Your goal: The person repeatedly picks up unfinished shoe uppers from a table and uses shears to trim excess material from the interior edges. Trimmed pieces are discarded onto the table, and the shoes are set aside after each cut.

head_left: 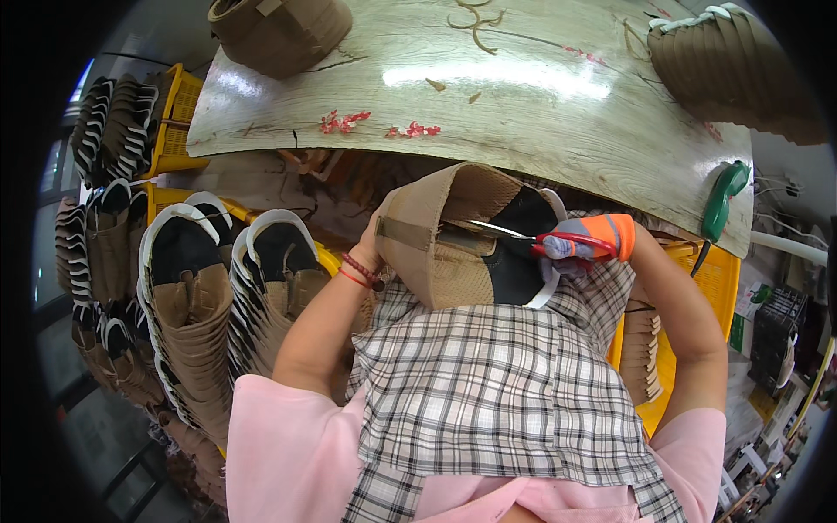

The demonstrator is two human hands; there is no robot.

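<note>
Head view: a worker in a checked apron holds a tan shoe upper (453,235) over the lap, just below the edge of the wood-grain table (540,96). The left hand (377,244), at nine o'clock of the upper, has its fingers wrapped round the tan side. The right hand (597,240), gloved in grey and orange at three o'clock, is clenched on red-handled scissors (532,237). The blades point toward nine o'clock, lying across the upper's opening and touching its rim. More uppers (192,296) are stacked in yellow crates (179,113) at eight o'clock.
</note>
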